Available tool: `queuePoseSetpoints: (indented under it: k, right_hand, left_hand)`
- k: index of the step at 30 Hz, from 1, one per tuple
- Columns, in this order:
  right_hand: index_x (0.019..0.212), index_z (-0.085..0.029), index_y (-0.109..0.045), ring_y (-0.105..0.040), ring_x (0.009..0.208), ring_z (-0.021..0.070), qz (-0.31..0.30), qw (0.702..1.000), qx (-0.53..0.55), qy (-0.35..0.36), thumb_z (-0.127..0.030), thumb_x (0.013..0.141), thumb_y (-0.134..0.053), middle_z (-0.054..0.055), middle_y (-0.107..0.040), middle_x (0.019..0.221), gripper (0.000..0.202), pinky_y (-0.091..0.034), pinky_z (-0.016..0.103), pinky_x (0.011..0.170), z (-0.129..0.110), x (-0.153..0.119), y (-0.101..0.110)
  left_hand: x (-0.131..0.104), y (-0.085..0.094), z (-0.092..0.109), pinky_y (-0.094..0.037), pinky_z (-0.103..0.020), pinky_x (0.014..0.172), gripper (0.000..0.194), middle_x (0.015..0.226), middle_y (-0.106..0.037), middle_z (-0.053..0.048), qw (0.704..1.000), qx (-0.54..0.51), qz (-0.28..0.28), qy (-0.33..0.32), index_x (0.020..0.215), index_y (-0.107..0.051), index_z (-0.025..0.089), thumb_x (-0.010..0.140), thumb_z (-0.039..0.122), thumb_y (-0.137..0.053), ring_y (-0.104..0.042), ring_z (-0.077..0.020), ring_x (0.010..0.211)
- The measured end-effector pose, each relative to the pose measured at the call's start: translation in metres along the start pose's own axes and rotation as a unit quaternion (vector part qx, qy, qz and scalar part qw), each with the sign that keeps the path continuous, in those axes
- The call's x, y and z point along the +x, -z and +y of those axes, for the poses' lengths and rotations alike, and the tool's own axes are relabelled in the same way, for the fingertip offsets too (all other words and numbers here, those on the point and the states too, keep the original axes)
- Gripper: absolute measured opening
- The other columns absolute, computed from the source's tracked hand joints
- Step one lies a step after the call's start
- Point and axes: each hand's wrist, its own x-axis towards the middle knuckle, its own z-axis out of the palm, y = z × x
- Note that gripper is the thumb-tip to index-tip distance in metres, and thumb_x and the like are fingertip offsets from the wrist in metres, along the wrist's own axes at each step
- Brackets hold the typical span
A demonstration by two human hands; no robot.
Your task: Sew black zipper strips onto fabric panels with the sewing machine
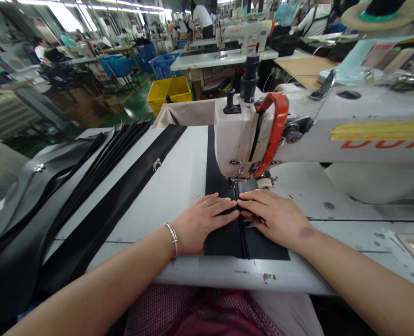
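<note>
Black, smooth and leather-like, a panel (224, 240) lies flat on the pale table (187, 156) in front of me, its far part running under the head of a white sewing machine (233, 144) and its near end just short of the table's front edge. A raised dark line runs down its length, toward the presser foot (232, 182).

The person's left hand (205, 219) rests palm down on the panel, fingers straight and slightly fanned, the tips meeting that line. A ring (206, 203) and a silver bracelet (172, 238) show on that side. From the right, the right hand (271, 214) comes in, its upper fingers stretched out and close together, tips on the panel near the left hand's. Pointed metal blades (251, 222) poke out beneath its fingers; from where I stand I can't tell whether they are gripped or just lie there.

An orange-red lever (273, 126) curves down the machine's head. Left of the hands, a long black strip (122, 191) lies slantwise with a small metal clip (157, 164) at its edge, and beyond it dark pieces (77, 191) are heaped in layers. A yellow bin (170, 91) stands behind the table.
</note>
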Motion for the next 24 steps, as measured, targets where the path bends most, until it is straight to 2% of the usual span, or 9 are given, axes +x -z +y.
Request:
queuePoseSetpoints:
  k: [3,5,7,10,24]
  right_hand:
    - [0.118,-0.022,-0.06,-0.054,0.108,0.0221,-0.003,1.0,-0.001,-0.004,-0.026,0.092,-0.048,0.006,-0.061,0.118,0.029,-0.051,0.038,0.086,0.0,0.0002,-0.0008]
    - [0.119,-0.023,-0.06,-0.054,0.107,0.0218,-0.001,1.0,0.0,-0.004,-0.026,0.092,-0.048,0.006,-0.061,0.118,0.029,-0.051,0.038,0.086,0.0005,-0.0002,-0.0016]
    - [0.119,-0.023,-0.06,-0.054,0.107,0.0217,0.0,1.0,-0.001,-0.002,-0.027,0.092,-0.049,0.006,-0.061,0.118,0.029,-0.051,0.038,0.085,0.0012,-0.0005,-0.0024]
    - [0.119,-0.024,-0.06,-0.054,0.106,0.0218,0.001,1.0,-0.004,-0.003,-0.028,0.092,-0.049,0.006,-0.061,0.117,0.029,-0.051,0.038,0.086,0.0019,-0.0001,-0.0031]
    - [0.119,-0.024,-0.06,-0.055,0.107,0.0216,0.0,1.0,-0.003,-0.005,-0.025,0.091,-0.05,0.005,-0.062,0.118,0.029,-0.051,0.038,0.085,0.0007,0.0022,-0.0023]
  left_hand:
    - [0.0002,-0.0007,0.0006,-0.017,-0.049,0.117,0.081,0.149,-0.031,-0.012,1.0,-0.006,0.02,-0.005,0.143,-0.033,0.018,0.071,0.035,-0.068,-0.027,-0.0286,0.138]
    - [0.0007,-0.0028,0.0014,-0.019,-0.05,0.116,0.067,0.147,-0.036,-0.012,0.999,-0.007,0.047,0.0,0.14,-0.038,0.019,0.084,0.048,-0.059,-0.031,-0.0277,0.136]
    - [0.0013,-0.0054,0.0022,-0.021,-0.05,0.115,0.06,0.144,-0.04,-0.011,0.997,-0.003,0.071,0.009,0.138,-0.042,0.02,0.089,0.054,-0.051,-0.034,-0.0266,0.134]
    - [0.0024,-0.0085,0.0027,-0.024,-0.049,0.115,0.056,0.142,-0.042,-0.012,0.997,0.005,0.083,0.01,0.136,-0.044,0.019,0.091,0.053,-0.048,-0.036,-0.0258,0.133]
    - [0.0067,-0.0065,0.0045,-0.023,-0.045,0.117,0.056,0.141,-0.043,-0.013,0.996,0.024,0.075,0.03,0.138,-0.04,0.012,0.094,0.046,-0.046,-0.036,-0.0238,0.134]
